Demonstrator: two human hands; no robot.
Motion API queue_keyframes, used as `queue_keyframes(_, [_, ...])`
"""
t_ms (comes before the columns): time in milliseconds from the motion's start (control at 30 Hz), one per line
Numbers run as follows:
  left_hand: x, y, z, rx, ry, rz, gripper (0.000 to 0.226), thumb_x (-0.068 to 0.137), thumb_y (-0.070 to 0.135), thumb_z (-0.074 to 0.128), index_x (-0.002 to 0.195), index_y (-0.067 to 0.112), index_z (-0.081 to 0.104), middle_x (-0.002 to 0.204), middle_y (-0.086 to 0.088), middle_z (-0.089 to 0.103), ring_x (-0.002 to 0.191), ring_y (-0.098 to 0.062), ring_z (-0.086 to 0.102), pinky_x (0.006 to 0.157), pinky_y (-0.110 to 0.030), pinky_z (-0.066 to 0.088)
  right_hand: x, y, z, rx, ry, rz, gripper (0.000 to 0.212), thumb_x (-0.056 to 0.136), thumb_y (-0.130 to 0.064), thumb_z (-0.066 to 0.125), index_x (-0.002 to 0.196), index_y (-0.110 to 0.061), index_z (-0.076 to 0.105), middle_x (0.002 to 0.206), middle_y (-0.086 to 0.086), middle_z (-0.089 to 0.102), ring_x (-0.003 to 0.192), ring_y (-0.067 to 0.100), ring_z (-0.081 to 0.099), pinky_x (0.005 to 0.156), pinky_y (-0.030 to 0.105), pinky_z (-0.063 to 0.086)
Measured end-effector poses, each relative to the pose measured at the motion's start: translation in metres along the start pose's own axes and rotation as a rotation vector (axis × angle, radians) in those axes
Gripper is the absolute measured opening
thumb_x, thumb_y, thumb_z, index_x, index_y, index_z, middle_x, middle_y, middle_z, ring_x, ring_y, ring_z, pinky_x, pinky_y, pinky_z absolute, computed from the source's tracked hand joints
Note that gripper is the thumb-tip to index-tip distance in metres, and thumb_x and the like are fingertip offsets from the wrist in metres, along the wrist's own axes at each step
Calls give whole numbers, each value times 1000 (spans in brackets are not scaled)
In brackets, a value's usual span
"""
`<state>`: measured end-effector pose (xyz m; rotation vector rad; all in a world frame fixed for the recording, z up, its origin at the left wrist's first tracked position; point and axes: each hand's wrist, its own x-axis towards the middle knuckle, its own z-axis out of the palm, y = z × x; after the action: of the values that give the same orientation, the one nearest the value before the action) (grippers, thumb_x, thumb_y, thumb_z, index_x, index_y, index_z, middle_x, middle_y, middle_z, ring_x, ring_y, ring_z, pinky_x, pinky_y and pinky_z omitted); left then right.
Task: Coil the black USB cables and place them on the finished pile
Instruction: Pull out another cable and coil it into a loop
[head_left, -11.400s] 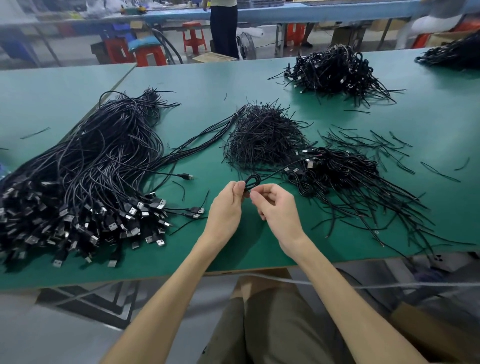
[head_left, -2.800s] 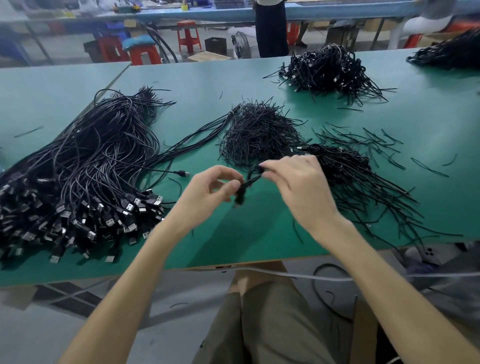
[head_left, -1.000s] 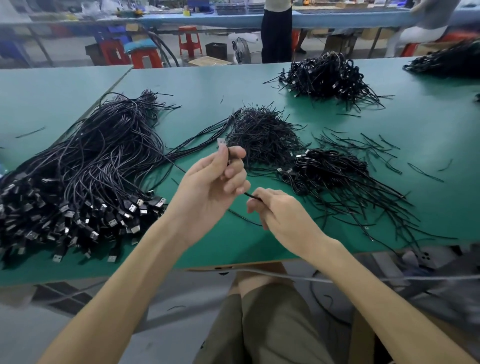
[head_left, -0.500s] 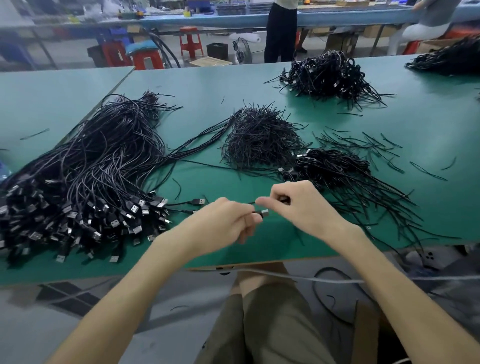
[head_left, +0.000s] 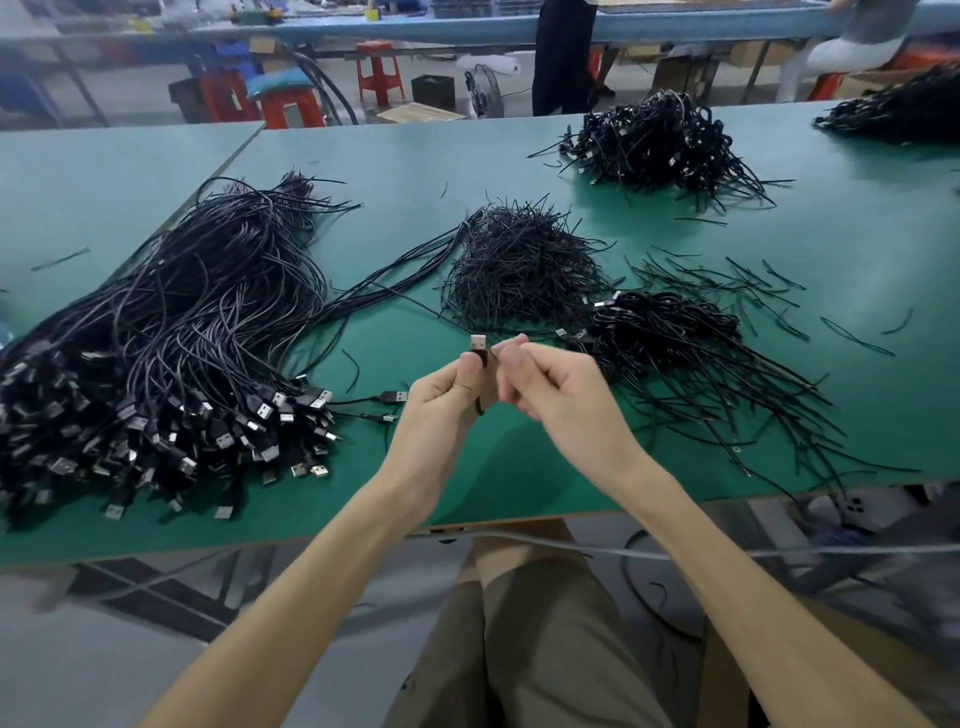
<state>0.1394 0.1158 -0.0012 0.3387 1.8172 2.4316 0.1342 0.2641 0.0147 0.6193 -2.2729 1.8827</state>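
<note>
1. The left hand (head_left: 447, 400) is clamped on a black USB cable (head_left: 485, 387) at the middle of the frame, and the cable's silver plug pokes up above the thumb.
2. The right hand (head_left: 563, 405), fingers curled, pinches the same cable just right of the plug. Both hands are held above the green worktop (head_left: 857, 249).
3. The finished pile (head_left: 670, 332) of coiled cables lies just right of the hands. The uncoiled bundle (head_left: 156, 353) fills the left, with a heap of short ties (head_left: 519, 265) between the two and further up the frame.

Green worktables (head_left: 363, 156) — red stools (head_left: 381, 73), grey floor (head_left: 130, 104) behind.
</note>
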Motion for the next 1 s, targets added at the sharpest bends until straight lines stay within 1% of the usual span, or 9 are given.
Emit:
queue_keyframes(200, [1,17,4,-432,-39,-78,47,110,32,28,134,2,55,135,-11,65,130,-22,59,109,-34,47,-10,7,9,-206,-69,-86,38,107,-32,49,76,-13,59,56,-15,47,52,8,41,56,19,31])
queue_keyframes(267, [3,29,-4,-638,18,-95,37,111,33,31,114,10,60,99,1,69,92,-14,67,87,-28,53,-13,16,6,-277,-140,-39,42,106,-37,50,72,-14,59,56,-14,48,52,9,42,56,18,31])
queue_keyframes(333, [4,39,-13,-685,16,-110,35,110,34,36,90,16,58,66,10,42,55,-6,40,59,-19,39,-14,27,-4,-406,-200,30,50,104,-46,48,67,-13,58,56,-10,53,53,11,46,60,25,36])
queue_keyframes(400, [3,43,-24,-339,-20,-59,41,108,37,39,75,20,56,61,6,24,50,-7,22,50,-20,24,-10,35,-21,-643,-208,66,56,99,-55,46,65,-10,54,60,-1,55,61,22,51,70,35,39])
queue_keyframes(533, [-5,24,-39,928,-207,182,40,105,40,42,74,21,60,58,4,49,51,-12,41,53,-27,34,6,33,-38,-736,22,28,57,88,-63,52,63,-12,55,59,1,53,65,25,48,76,35,34])
queue_keyframes(633, [-8,3,-37,1113,-136,166,30,109,32,43,95,25,69,77,14,73,66,-12,65,66,-30,48,10,24,-27,-558,80,-46,55,98,-50,58,59,-11,54,50,-7,49,54,17,44,67,28,34])
queue_keyframes(700, [-6,-6,-30,922,7,152,27,109,21,45,115,17,72,105,11,77,93,-8,71,83,-28,52,6,16,-15,-456,70,-95,52,104,-41,52,60,-12,54,49,-10,45,48,13,41,60,18,28])
queue_keyframes(833, [-3,-9,-2,-255,169,-81,38,108,24,37,129,1,60,128,-9,70,121,-21,66,96,-31,52,-7,12,5,-280,22,-69,47,106,-30,49,64,-11,56,53,-10,43,51,7,39,56,18,29])
queue_keyframes(1000, [-1,1,8,-488,111,-54,47,108,31,32,137,0,52,136,-8,66,128,-20,62,98,-29,54,-10,1,14,-40,67,-32,48,107,-31,46,63,-13,51,61,-8,47,60,10,39,61,29,31])
